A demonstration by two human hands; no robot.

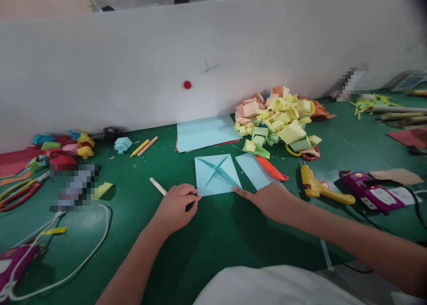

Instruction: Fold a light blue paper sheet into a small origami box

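Square: lying flat on the worktop, just beyond the hands; dark creases are crossing it corner to corner.
Creases: looking done along both diagonals; no flap is lying folded over, so this piece is seemingly at an early stage.
Left hand: resting at the square's near left corner, thumb and forefinger tips lying close together; whether the fingers are pinching the edge, I cannot tell.
Right hand: holding its forefinger out to the square's near right corner; the other fingers are hiding beneath, so their closure I cannot tell.
Sheet: lying unfolded just right of the square, an orange tool resting at its far side.
Stack: waiting unfolded beyond the square, mostly blue on top, red edges showing.
Heap: piling up beyond and right of the square, its peach, yellow and green pieces already folded.
Blue piece: sitting folded, beyond and left of the square; two crayons are lying nearer to it.
Stick: lying left of the square, by the left hand.
Glue gun: resting right of the square, a purple box sitting farther right.
Scissors: lying far left of the square.
Worktop: showing green, with scraps scattering about.
Panel: standing white beyond the square, bearing a red spot.
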